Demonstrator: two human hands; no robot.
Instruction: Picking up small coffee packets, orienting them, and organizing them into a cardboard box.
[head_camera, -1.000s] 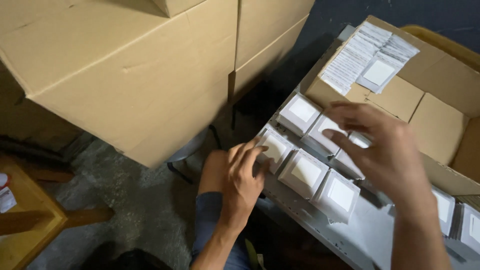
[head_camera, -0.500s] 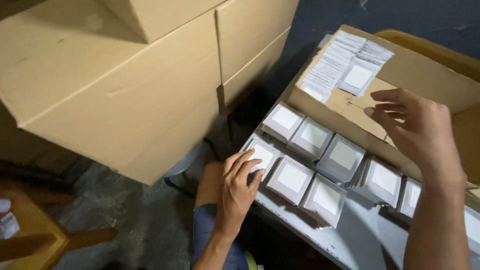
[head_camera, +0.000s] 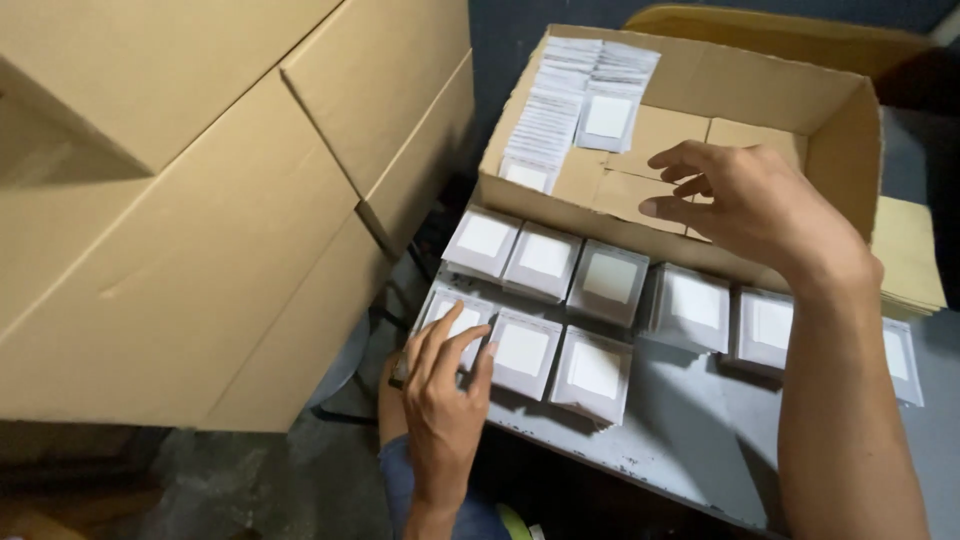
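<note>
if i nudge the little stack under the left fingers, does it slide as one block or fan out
Probably fans out: the stack looks like thin loose square packets, unbound. The neighbouring stack already sits skewed. Likely light and a bit slippery, given the glossy borders. The left hand rests fingers flat on top.

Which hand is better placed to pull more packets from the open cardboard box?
Right, probably. The right hand hovers empty over the open cardboard box, near the row of flat white square packets inside. The left hand rests on a grey-edged packet stack at the grey table's edge.
</note>
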